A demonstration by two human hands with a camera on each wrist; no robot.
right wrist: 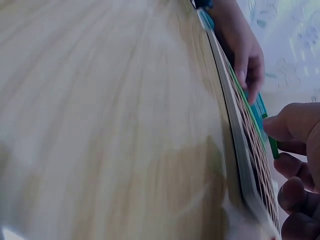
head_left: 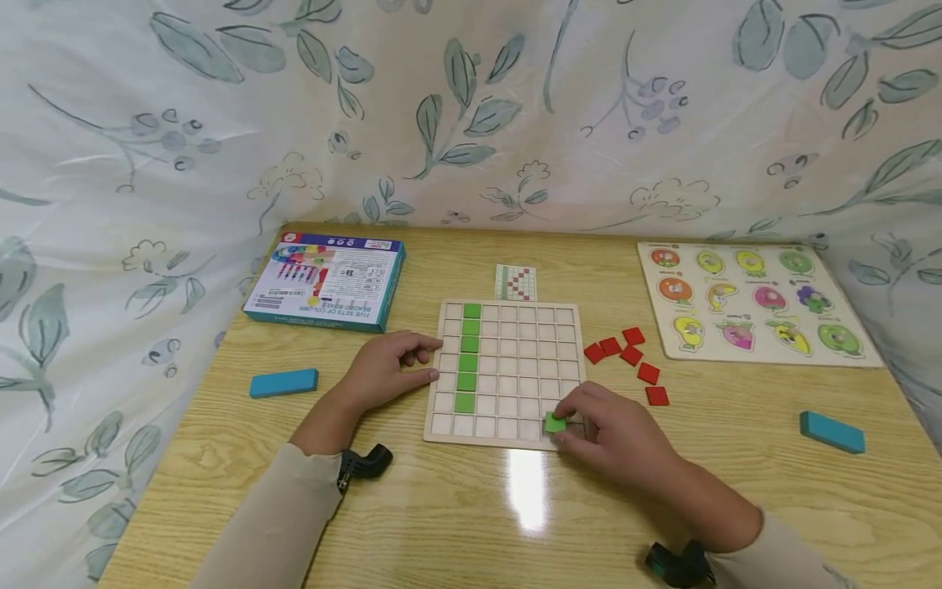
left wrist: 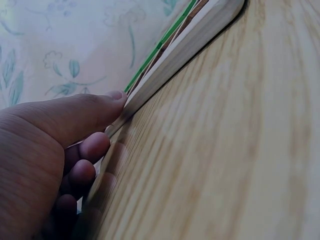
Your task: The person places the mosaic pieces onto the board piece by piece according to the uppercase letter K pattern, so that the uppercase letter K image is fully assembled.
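Right hand (head_left: 618, 433): thumb and fingertips pinch a green tile (head_left: 555, 423), held over the near-right corner of the grid board (head_left: 506, 372). From the head view I can't tell if the tile is seated in a cell or only hovering on it. Right wrist view shows the tile edge (right wrist: 272, 148) against the fingers, just above the board face.

Left hand (head_left: 390, 368): fingers loosely curled, thumb and index tips against the board's left edge, bracing rather than gripping. Left wrist view confirms the thumb (left wrist: 102, 107) on the board rim (left wrist: 185, 47).

A column of five green tiles (head_left: 468, 357) already sits in the second column from the left. Red tiles (head_left: 627, 360) lie loose on the table (head_left: 471, 507), just right of the board. Pattern card (head_left: 515, 282) lies just beyond the far edge.

My take on doing it well: square the tile to the cell walls before pressing, lower it flat rather than corner-first, keep the left-hand brace on so the board doesn't skate, and check the cell against the card before letting go.
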